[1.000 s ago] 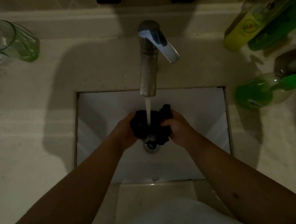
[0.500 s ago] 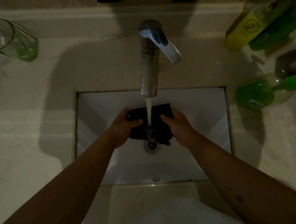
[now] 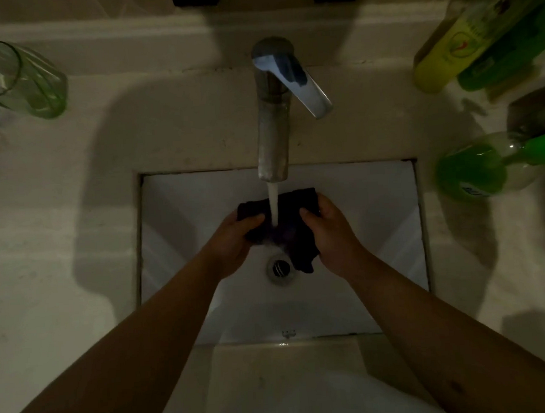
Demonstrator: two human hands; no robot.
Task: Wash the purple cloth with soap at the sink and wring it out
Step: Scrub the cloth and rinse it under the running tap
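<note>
The dark purple cloth [image 3: 292, 225] hangs spread between both hands over the white sink basin [image 3: 177, 230], just above the drain [image 3: 278, 267]. Water runs from the metal faucet [image 3: 272, 111] onto the middle of the cloth. My left hand [image 3: 235, 240] grips the cloth's left edge, thumb on top. My right hand [image 3: 331, 231] grips its right edge; a corner of the cloth dangles below that hand. A green soap bottle [image 3: 480, 168] lies on the counter right of the basin.
A green glass [image 3: 25, 83] stands at the back left of the beige counter [image 3: 60, 217]. Yellow and green bottles [image 3: 465, 47] lean at the back right. Labels reading HOT and COLD sit on the wall behind the faucet. The room is dim.
The cloth was bunched between both hands a second ago; now it is pulled out flat under the stream. Both hands have shifted slightly apart and upward.
</note>
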